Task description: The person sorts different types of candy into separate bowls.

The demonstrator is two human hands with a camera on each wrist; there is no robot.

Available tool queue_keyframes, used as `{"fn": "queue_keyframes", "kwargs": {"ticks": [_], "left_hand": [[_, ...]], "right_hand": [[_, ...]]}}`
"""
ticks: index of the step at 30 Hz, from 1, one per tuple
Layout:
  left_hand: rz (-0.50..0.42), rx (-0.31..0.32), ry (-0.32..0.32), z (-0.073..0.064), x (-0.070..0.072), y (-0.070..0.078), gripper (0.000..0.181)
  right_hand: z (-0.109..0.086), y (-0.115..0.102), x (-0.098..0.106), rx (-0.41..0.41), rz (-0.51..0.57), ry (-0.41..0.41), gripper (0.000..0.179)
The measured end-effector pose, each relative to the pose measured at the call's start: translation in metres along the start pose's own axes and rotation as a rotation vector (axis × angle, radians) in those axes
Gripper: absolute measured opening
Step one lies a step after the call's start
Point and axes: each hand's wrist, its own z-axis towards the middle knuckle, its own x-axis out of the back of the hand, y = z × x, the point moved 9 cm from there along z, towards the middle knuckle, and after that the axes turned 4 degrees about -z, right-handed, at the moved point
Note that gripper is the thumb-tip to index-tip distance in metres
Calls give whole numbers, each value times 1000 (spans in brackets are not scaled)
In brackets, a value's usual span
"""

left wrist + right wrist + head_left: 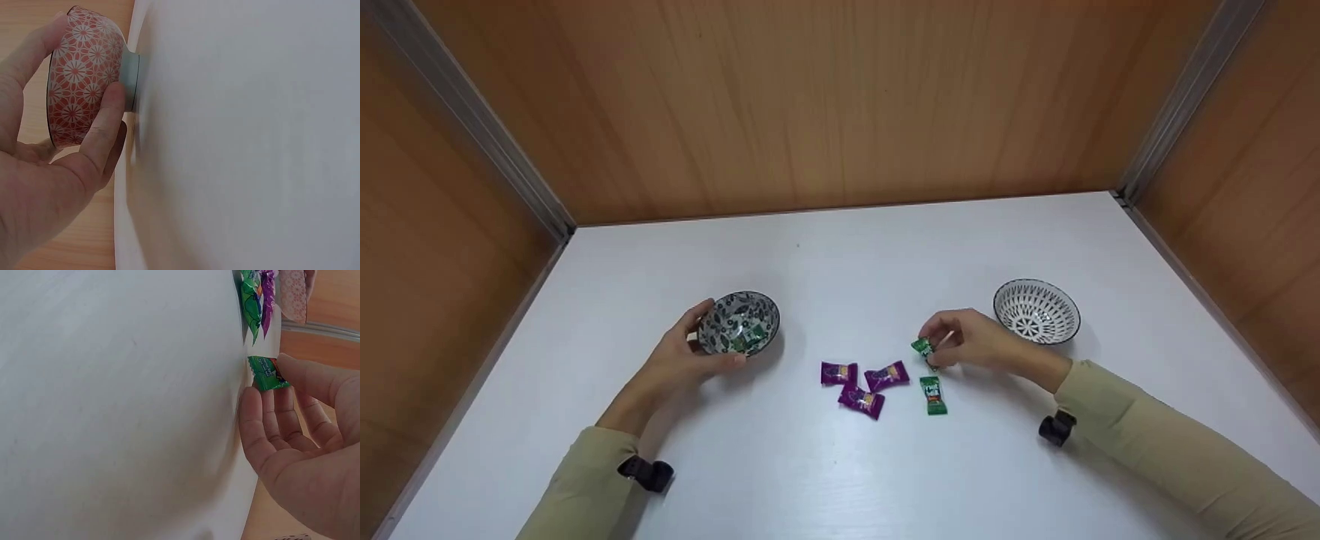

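Observation:
My left hand (pixel 682 358) grips a small bowl (pixel 725 321) with a dark floral inside, thumb and fingers around its side. In the left wrist view the same bowl (pixel 84 79) shows a red flower pattern outside and a pale foot. Green wrapped candy (pixel 750 337) lies inside it. With thumb and fingers my right hand (pixel 976 341) pinches a green wrapped candy (pixel 923 348), seen in the right wrist view as a green wrapper (pixel 265 373). Just in front of it another green candy (pixel 933 396) lies on the table. Three purple candies (pixel 862 401) lie between the hands.
A second bowl (pixel 1036 311), white with a dark dashed pattern, stands at the right behind the right wrist. The white table (pixel 840 480) is bounded by a wooden back panel (pixel 840 105) and side panels. Each sleeve cuff has a black band device (pixel 1057 427).

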Motion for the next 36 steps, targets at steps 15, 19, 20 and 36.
{"fn": "queue_keyframes", "kwargs": {"ticks": [15, 19, 20, 36], "left_hand": [[5, -5, 1, 1, -2, 5, 120], [7, -10, -6, 0, -4, 6, 119], [9, -11, -8, 0, -5, 6, 119], [23, -28, -5, 0, -3, 6, 118]], "right_hand": [[10, -20, -2, -23, 107, -2, 29], [13, -24, -8, -22, 131, -11, 28], [14, -26, -9, -19, 137, -13, 28], [47, -64, -26, -36, 178, -30, 23]]}}
